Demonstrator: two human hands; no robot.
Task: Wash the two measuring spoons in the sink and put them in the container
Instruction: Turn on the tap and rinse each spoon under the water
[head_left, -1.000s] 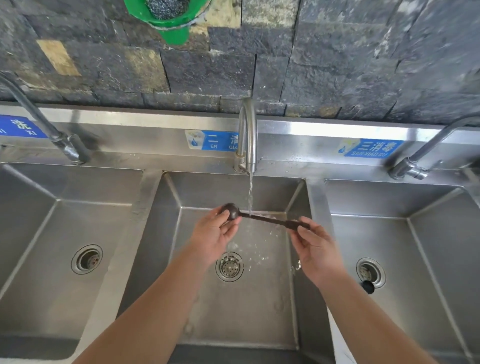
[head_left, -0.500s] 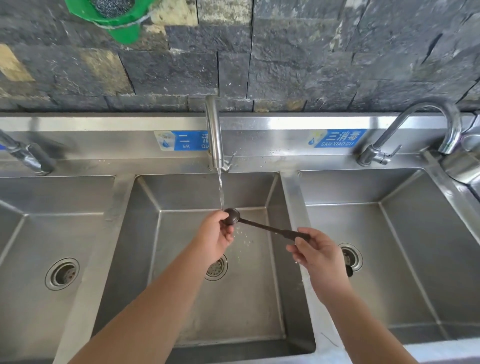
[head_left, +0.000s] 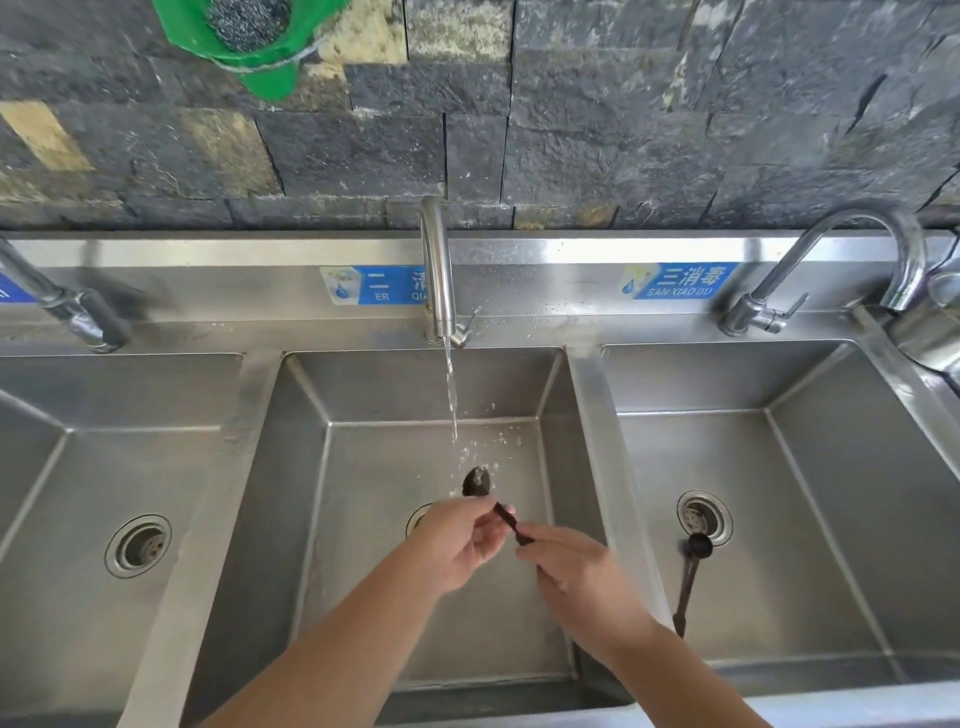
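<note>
I read 2 blue labels on the steel backsplash: the right label says "SAN XIAO DU" under 3 Chinese characters, and the middle label shows "ER" and "QI", the rest hidden behind the tap. A third blue sticker at the far left is cut off and unreadable.

Both my hands are over the middle basin, near its drain. My left hand has its fingers curled round the upper handle of spoon 1, just below the bowl. My right hand pinches the lower end of the same handle. The spoon's long axis runs from lower right to upper left, bowl end away from me and up, sitting right under the water stream, with drops scattering around it.

Spoon 2 lies on the floor of the right basin, its bowl touching the drain rim, handle pointing towards me and slightly left. It lies near the divider wall, with open floor to its right. The left basin shows only its drain.
</note>
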